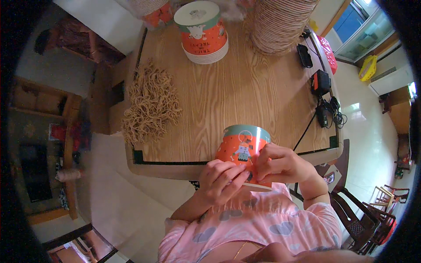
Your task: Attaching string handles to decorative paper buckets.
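- The orange paper bucket [242,147], teal at its rim and printed with a cartoon figure, sits in your two hands, tilted, just past the near edge of the surface [245,92].
- Your left hand [220,179] has its grip closed on the bucket's lower wall, fingers curled against it.
- Your right hand [280,164] pinches the same wall from the other side (thumb and fingertips pressed together on it).
- On the surface, well apart: a heap of rubber bands [151,101], a stack of matching buckets [202,30], a tall pile of lids [280,24], black chargers with cables [322,94].
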Tool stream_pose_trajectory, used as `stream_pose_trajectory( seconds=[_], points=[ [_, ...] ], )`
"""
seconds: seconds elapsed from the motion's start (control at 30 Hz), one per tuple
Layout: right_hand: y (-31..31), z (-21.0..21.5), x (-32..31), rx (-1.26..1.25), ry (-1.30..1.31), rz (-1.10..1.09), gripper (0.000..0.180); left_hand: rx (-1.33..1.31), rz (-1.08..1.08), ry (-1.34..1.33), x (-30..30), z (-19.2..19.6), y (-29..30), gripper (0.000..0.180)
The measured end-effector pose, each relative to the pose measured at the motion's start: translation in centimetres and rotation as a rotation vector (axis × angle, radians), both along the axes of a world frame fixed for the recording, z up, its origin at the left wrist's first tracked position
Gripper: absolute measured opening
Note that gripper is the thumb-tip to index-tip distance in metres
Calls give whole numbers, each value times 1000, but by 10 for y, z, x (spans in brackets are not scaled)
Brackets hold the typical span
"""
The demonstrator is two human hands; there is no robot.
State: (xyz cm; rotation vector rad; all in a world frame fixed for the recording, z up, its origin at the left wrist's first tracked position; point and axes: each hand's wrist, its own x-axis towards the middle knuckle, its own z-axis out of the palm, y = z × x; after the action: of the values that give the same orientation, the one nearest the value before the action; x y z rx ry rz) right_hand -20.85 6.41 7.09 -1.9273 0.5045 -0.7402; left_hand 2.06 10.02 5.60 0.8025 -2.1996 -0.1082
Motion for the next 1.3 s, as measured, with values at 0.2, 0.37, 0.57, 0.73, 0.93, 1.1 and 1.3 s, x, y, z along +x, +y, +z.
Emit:
stream_pose_trajectory(
  seconds=[0.2,0.37,0.57,0.73,0.93,1.1,1.3],
  points=[
    [3,-2,2,74,-26,-48,17,9,-21,9,0,0,-1,23],
    [3,-1,2,115,-23,-54,18,-5,-24,10,-1,-1,-2,24],
    [1,2,1,71,0,-35,19,15,-31,15,0,-1,-3,25],
    [-1,4,1,48,2,-11,16,24,-30,13,1,1,-3,26],
    [0,1,0,32,17,-5,11,28,-21,24,-1,1,-1,25],
    [-4,7,3,-63,64,-4,8,64,-20,-2,-2,5,-1,26],
    [2,-20,-18,152,-269,-552,16,201,236,35,10,7,-44,23]
  ],
)
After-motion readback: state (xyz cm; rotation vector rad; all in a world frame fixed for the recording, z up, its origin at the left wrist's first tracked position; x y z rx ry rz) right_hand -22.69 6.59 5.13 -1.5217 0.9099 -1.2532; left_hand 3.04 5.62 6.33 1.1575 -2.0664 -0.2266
